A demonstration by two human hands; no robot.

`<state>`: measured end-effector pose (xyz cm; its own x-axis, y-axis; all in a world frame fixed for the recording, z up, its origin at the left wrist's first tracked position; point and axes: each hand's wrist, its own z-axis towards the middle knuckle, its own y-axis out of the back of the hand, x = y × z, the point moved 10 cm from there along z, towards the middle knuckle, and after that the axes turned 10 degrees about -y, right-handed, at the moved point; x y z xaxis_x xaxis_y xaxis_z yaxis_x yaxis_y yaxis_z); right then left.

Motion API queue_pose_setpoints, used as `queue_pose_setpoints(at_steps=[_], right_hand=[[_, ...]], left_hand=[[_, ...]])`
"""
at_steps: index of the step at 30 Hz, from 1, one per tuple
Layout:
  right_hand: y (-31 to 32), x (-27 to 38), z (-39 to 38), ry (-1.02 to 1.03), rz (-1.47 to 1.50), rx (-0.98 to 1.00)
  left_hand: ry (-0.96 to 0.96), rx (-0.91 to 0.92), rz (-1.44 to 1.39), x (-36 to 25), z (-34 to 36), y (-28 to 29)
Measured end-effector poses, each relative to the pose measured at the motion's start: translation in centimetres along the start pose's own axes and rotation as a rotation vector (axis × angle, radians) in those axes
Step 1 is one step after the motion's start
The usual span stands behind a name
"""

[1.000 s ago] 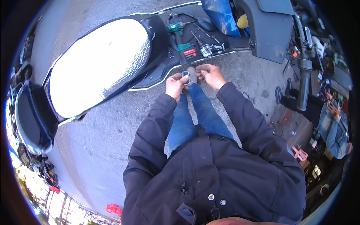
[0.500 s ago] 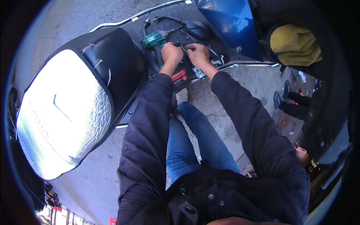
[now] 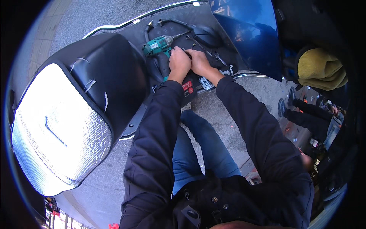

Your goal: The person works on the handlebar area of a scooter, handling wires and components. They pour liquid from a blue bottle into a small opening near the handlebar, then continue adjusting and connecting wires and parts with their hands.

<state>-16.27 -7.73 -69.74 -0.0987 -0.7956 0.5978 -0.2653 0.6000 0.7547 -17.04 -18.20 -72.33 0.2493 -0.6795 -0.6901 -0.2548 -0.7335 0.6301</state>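
Observation:
My left hand and my right hand meet over the dark footboard of a scooter. Both have their fingers closed around a small dark piece between them, mostly hidden, whose kind I cannot make out. Just beyond my left hand lies a green cordless driver with a long bit pointing right. Wrenches rest beyond my right hand. Under my wrists sit a black box with a red label and a silver metal part.
A black scooter seat with a silver cover fills the left. Two black mirrors with stems lie at the back. A blue panel and a yellow cloth are at the right. Another person's legs show farther right.
My hands have drawn closer together, and the small dark piece is now more hidden between the fingers. The whole view has shifted slightly, with the footboard and tools sitting a little lower.

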Motion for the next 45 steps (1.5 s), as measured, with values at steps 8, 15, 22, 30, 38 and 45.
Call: queue_pose_setpoints(at_steps=[8, 15, 22, 30, 38, 45], right_hand=[[4.7, -0.8, -8.9, -0.424, 0.426, -0.160], [0.5, 3.6, -31.3, -0.963, 1.342, 0.123], [13.9, 24.2, -36.0, -0.418, 1.024, 0.255], [22.0, 8.1, -47.2, -0.773, 0.745, 0.061], [31.5, -1.5, -50.8, -0.719, 0.820, 0.001], [47.2, -8.5, -43.0, -0.484, 0.585, -0.023]], left_hand=[[-0.353, -0.237, -0.005, -5.4, -7.5, 7.3], [-0.527, -0.129, -0.545, -15.0, -30.0, 15.4], [-0.154, 0.167, -0.205, 0.1, -39.3, 16.5], [0.214, 0.043, -0.099, 9.4, -44.5, 24.3], [-0.036, -0.259, -0.078, -3.0, -44.0, 20.7], [0.195, -0.358, -0.154, -6.0, -51.6, 13.4]])
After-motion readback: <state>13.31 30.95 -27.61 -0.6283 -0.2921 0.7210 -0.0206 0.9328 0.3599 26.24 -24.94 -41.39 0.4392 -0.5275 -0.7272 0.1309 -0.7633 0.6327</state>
